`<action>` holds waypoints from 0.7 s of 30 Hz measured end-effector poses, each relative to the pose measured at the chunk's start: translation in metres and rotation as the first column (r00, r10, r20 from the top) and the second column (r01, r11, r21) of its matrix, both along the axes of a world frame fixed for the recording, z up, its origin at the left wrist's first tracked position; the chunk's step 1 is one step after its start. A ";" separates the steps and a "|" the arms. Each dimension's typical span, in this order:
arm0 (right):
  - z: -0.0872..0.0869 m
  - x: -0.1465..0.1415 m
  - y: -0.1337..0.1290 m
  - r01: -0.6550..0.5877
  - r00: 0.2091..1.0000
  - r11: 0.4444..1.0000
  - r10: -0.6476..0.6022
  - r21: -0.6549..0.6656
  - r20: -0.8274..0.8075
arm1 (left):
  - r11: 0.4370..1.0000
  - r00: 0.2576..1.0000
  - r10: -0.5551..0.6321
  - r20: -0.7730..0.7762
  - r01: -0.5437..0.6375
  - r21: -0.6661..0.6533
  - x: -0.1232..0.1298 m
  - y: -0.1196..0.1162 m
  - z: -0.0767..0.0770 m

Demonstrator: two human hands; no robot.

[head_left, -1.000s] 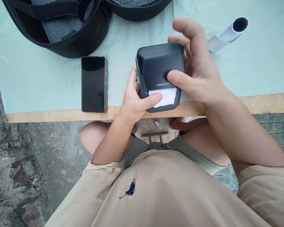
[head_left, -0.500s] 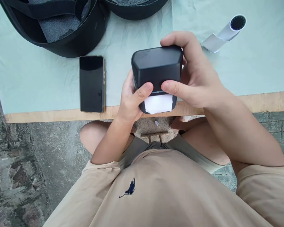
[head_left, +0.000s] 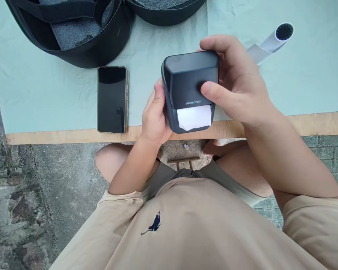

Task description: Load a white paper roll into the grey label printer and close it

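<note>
Over the table's front edge I hold a black label printer (head_left: 193, 84) with "NIIMBOT" on its front cover. White label paper (head_left: 195, 117) with a torn lower edge sticks out below the lettering. My left hand (head_left: 155, 118) grips the printer's left side, thumb along the edge, its other fingers mostly hidden behind. My right hand (head_left: 239, 84) wraps the right side, with the thumb on the front cover and the index finger at the top corner. Both hands are closed on the printer.
A black phone (head_left: 112, 100) lies left of my hands near the wooden table edge (head_left: 53, 137). Behind it stands an open black zip case (head_left: 101, 47) with grey foam. At right is a white roll (head_left: 273, 39) with a black end. A paper scrap (head_left: 186, 147) lies on the ground.
The printer has shifted slightly right and turned a little. My left thumb has left the front cover and now lies along the side. The right thumb has slid a bit upward.
</note>
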State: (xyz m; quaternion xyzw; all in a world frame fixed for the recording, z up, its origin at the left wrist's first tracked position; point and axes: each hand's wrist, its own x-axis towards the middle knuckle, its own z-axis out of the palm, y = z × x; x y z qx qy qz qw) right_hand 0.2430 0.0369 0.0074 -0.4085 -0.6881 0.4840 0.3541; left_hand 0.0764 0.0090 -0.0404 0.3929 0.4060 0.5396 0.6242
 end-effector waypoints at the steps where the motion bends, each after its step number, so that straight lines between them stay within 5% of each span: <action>1: 0.000 0.000 0.000 -0.011 1.000 1.000 0.011 0.000 -0.010 | 1.000 1.000 0.010 -0.003 -0.010 0.004 -0.001 0.000 0.000; 17: 0.007 0.007 -0.003 -0.177 0.975 0.984 0.171 0.031 0.141 | 1.000 0.998 0.005 0.055 -0.006 0.016 -0.008 -0.001 -0.009; 21: 0.014 0.009 -0.001 -0.101 0.957 0.982 0.053 0.157 0.284 | 0.997 0.985 -0.064 0.157 0.068 -0.023 -0.003 0.001 0.004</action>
